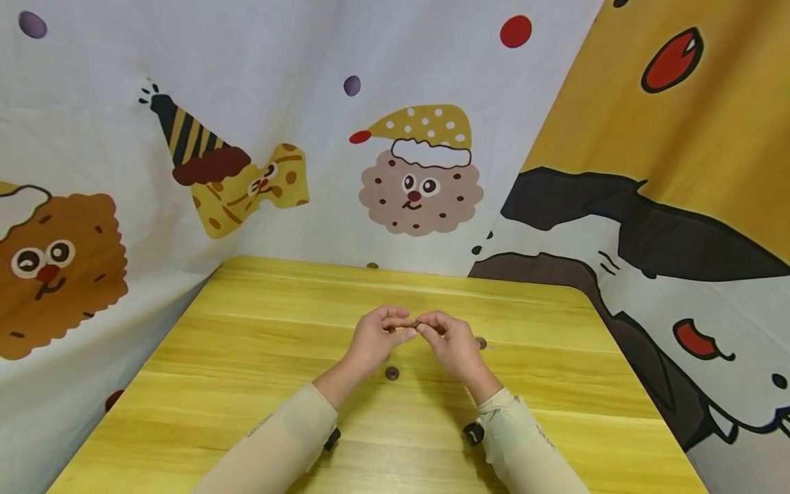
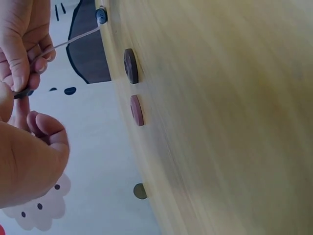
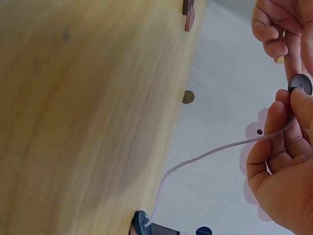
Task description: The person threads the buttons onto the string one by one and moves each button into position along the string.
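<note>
Over the table, my left hand and right hand meet at the fingertips. A small dark round button is pinched between them, with the right thumb lying on its face. Left fingers grip the button's other edge. A thin pale pinkish cord passes across the right hand's fingers and hangs down to another dark button on the table. Whether the cord goes through the held button is hidden by the fingers.
A dark button and a reddish-brown button rest on the wood-grain table, below the left hand. Behind the table hangs a white cloth printed with cartoon biscuits.
</note>
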